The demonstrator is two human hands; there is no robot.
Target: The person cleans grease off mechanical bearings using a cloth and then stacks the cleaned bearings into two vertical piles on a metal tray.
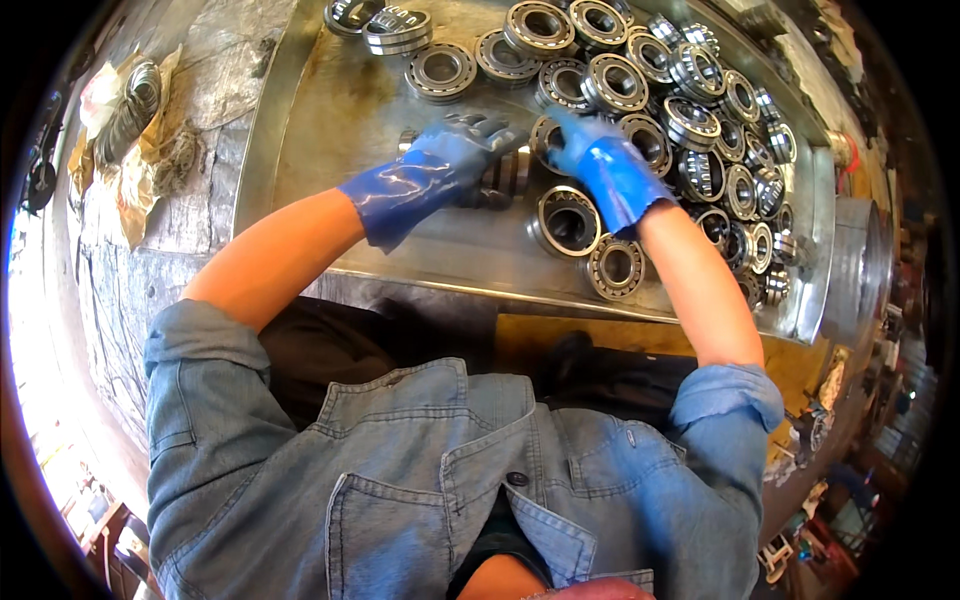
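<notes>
My left hand, in a blue rubber glove, curls over a steel roller bearing that stands on edge in the metal tray. Its glove hides much of that bearing. Part of another ring-shaped piece shows on the far side of the wrist. My right hand, gloved the same way, is over the near edge of the bearing pile, close beside a bearing. Motion smears its fingers, so their grip is unclear. Just below it lie two more bearings, one tilted and one flatter.
The shallow metal tray has raised rims. Many bearings are heaped across its right side, with a few at the far edge. Left of the tray, a bundle of thin rings rests on crumpled paper. A metal cylinder stands at right.
</notes>
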